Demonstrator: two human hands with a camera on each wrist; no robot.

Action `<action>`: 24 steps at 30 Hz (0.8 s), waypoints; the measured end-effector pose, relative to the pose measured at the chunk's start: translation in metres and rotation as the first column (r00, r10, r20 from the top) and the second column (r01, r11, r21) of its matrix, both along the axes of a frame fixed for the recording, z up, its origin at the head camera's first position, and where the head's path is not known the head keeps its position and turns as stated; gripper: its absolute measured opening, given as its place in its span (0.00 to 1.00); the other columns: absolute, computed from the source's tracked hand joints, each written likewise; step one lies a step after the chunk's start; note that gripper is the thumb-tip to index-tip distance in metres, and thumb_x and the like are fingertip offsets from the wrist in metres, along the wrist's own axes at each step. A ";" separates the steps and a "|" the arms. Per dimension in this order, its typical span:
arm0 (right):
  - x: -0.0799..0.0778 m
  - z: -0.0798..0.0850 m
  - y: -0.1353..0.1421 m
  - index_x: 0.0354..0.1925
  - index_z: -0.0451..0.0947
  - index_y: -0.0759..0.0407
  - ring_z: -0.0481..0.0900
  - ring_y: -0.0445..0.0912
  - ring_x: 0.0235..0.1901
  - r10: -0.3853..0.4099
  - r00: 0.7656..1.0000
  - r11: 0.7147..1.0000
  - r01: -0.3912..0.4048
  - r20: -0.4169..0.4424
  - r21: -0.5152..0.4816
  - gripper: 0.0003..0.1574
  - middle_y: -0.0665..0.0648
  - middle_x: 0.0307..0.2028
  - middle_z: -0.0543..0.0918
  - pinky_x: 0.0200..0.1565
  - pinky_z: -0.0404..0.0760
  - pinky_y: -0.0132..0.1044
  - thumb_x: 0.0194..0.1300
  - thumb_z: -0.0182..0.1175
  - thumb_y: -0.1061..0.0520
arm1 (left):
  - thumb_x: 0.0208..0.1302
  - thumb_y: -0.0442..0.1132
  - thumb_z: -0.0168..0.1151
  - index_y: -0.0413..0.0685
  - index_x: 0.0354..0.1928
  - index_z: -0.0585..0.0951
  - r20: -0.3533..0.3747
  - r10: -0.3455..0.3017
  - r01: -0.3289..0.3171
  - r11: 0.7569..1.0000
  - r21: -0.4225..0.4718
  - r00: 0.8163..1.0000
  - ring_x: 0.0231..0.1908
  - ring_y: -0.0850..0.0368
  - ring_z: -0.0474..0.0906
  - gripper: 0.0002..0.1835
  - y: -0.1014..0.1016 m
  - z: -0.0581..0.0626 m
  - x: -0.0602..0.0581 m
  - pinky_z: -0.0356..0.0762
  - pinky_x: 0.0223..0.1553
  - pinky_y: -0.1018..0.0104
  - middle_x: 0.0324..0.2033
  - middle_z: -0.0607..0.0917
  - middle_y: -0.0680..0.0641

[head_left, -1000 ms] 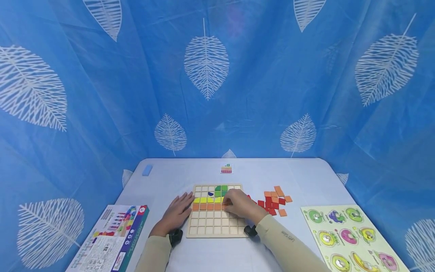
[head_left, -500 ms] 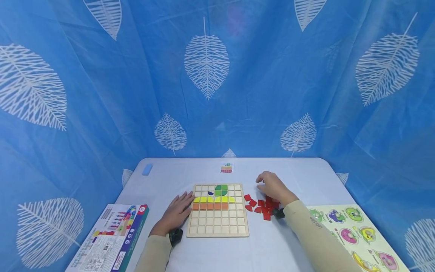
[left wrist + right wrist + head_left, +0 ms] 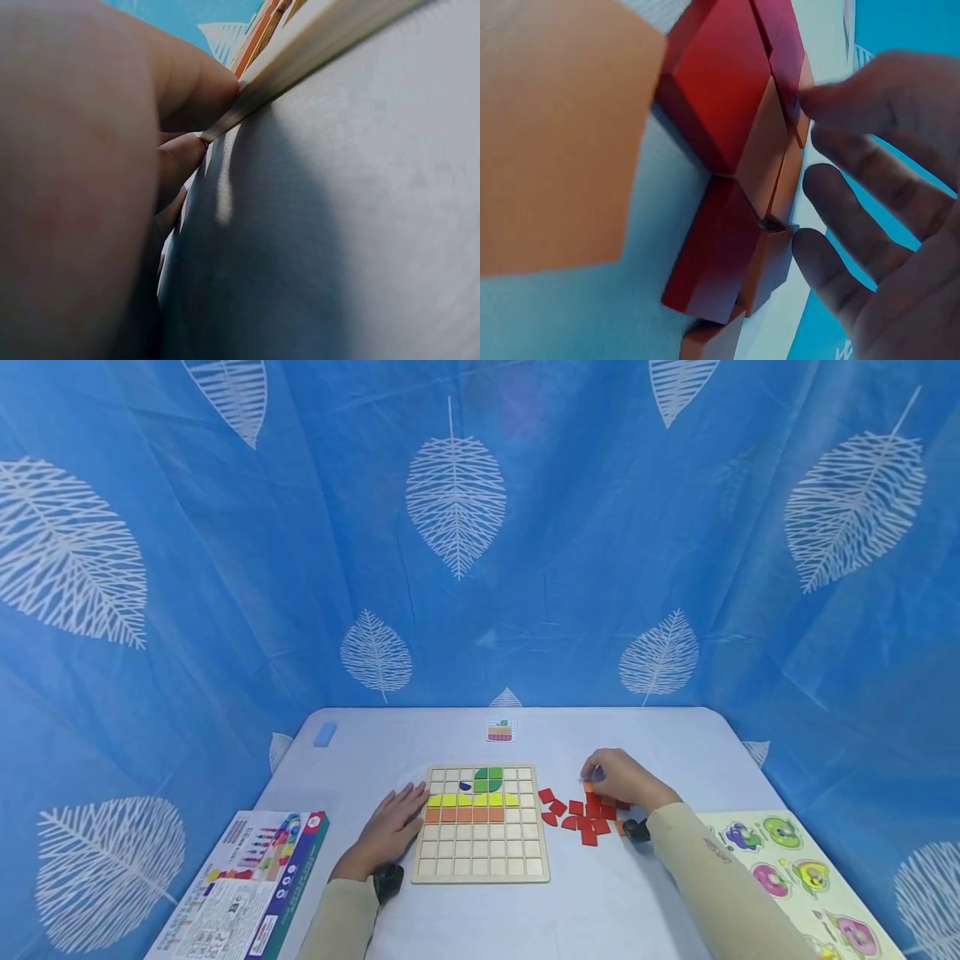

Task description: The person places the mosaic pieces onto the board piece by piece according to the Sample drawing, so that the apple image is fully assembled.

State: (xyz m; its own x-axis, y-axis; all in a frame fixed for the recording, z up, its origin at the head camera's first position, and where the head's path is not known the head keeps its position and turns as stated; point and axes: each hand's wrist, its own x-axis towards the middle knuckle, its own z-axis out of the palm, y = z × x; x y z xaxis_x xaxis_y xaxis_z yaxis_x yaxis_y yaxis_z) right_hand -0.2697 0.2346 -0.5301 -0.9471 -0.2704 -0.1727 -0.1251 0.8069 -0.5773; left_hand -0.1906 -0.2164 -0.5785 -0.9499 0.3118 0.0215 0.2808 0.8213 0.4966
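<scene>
My left hand (image 3: 390,829) lies flat on the table in the head view. Its fingertips touch the left edge of a wooden grid board (image 3: 480,864), also seen in the left wrist view as a pale edge (image 3: 277,71) beside the fingers (image 3: 199,86). Green, yellow, blue and orange tiles fill part of the board's upper rows. To the right, my right hand (image 3: 622,777) reaches over a heap of red tiles (image 3: 591,822). Its thumb and forefinger are at an orange tile (image 3: 588,787); a firm grip is not visible. The right wrist view shows the other fingers (image 3: 832,195) spread loosely.
A small picture card (image 3: 500,731) lies behind the board, and a blue block (image 3: 325,734) at the back left. A printed box (image 3: 247,885) stands at the front left. The right sleeve passes over a fruit puzzle board (image 3: 787,868).
My right hand has left the board and moved right to the tile heap, then slightly further right. An orange tile now sits at the end of its row. The left hand has stayed still.
</scene>
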 end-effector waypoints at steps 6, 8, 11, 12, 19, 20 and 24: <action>0.000 0.000 0.002 0.44 0.88 0.54 0.79 0.48 0.38 0.029 1.000 0.999 -0.029 0.006 0.015 0.13 0.52 0.38 0.83 0.44 0.87 0.43 0.61 0.76 0.65 | 0.83 0.44 0.54 0.45 0.80 0.67 -0.001 -0.001 0.001 1.000 0.009 1.000 0.80 0.45 0.49 0.29 -0.001 -0.003 0.000 0.42 0.79 0.45 0.80 0.62 0.46; -0.001 -0.001 0.003 0.43 0.88 0.54 0.79 0.48 0.39 0.041 0.999 0.999 -0.041 0.004 0.023 0.12 0.51 0.39 0.83 0.46 0.87 0.44 0.61 0.76 0.65 | 0.82 0.44 0.54 0.45 0.80 0.67 -0.005 -0.002 0.002 1.000 0.011 1.000 0.80 0.45 0.50 0.29 -0.001 -0.003 0.000 0.42 0.79 0.45 0.80 0.63 0.46; -0.002 -0.003 0.004 0.44 0.88 0.54 0.79 0.48 0.38 0.034 0.999 0.999 -0.034 0.011 0.021 0.12 0.51 0.39 0.83 0.46 0.87 0.44 0.62 0.75 0.66 | 0.82 0.44 0.54 0.45 0.80 0.67 -0.007 -0.003 0.003 1.000 0.011 1.000 0.80 0.45 0.50 0.29 -0.001 -0.003 0.000 0.42 0.79 0.45 0.79 0.63 0.46; -0.003 -0.003 0.004 0.44 0.88 0.54 0.79 0.48 0.38 0.035 0.999 0.999 -0.035 0.009 0.022 0.12 0.51 0.39 0.83 0.46 0.88 0.44 0.63 0.75 0.66 | 0.82 0.44 0.54 0.45 0.79 0.68 -0.013 -0.005 0.005 1.000 0.012 1.000 0.80 0.45 0.50 0.29 -0.001 -0.003 0.000 0.42 0.79 0.44 0.79 0.63 0.46; -0.004 -0.009 0.004 0.44 0.88 0.56 0.79 0.47 0.37 0.043 0.999 0.998 -0.042 -0.033 0.040 0.11 0.51 0.38 0.83 0.48 0.87 0.45 0.64 0.74 0.67 | 0.81 0.43 0.55 0.44 0.79 0.68 -0.024 -0.018 0.019 1.000 0.012 1.000 0.80 0.44 0.51 0.29 -0.002 -0.002 -0.001 0.42 0.79 0.44 0.79 0.63 0.45; -0.005 -0.010 0.004 0.44 0.88 0.55 0.79 0.46 0.37 0.045 0.998 0.998 -0.043 -0.041 0.045 0.11 0.51 0.38 0.83 0.48 0.87 0.45 0.64 0.74 0.66 | 0.81 0.43 0.55 0.43 0.79 0.68 -0.023 -0.018 0.018 1.000 0.012 1.000 0.80 0.44 0.51 0.29 -0.002 -0.002 -0.001 0.42 0.79 0.44 0.79 0.63 0.45; -0.006 -0.012 0.003 0.44 0.88 0.54 0.79 0.46 0.37 0.053 0.997 0.997 -0.049 -0.064 0.061 0.11 0.50 0.38 0.83 0.47 0.87 0.43 0.64 0.75 0.64 | 0.81 0.42 0.55 0.44 0.79 0.68 -0.020 -0.011 0.011 1.000 0.009 1.000 0.80 0.44 0.51 0.29 -0.002 -0.003 -0.001 0.42 0.79 0.45 0.79 0.63 0.46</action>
